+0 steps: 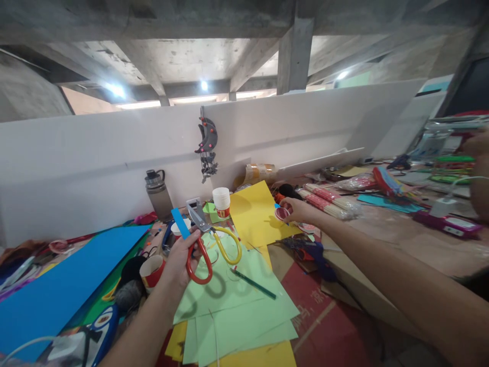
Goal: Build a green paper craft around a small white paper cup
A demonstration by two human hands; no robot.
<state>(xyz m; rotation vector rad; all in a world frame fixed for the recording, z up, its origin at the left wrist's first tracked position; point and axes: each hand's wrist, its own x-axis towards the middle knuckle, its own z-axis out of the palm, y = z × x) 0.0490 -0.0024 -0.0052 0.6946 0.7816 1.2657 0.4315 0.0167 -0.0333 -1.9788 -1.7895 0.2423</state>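
Observation:
My left hand (182, 257) is closed around a pair of scissors (199, 218) with one red and one yellow handle, blades parted and pointing up and away. A blue paper strip (180, 223) is pinched in the same hand. Off to the right, my right hand (292, 209) grips a small round reddish-and-white piece (281, 213) with a bit of blue at its edge; its kind is unclear. Beneath the hands lie light green paper sheets (244, 318) with a dark green pencil (254, 283) on top. A yellow sheet (250, 211) lies behind them.
Stacked paper cups (221, 203) and a grey bottle (158, 194) stand near the white partition (95, 158). Blue card (76, 285) covers the left side. Bundled sticks (330, 201) lie right. Another person's arm (480, 173) shows at the right edge.

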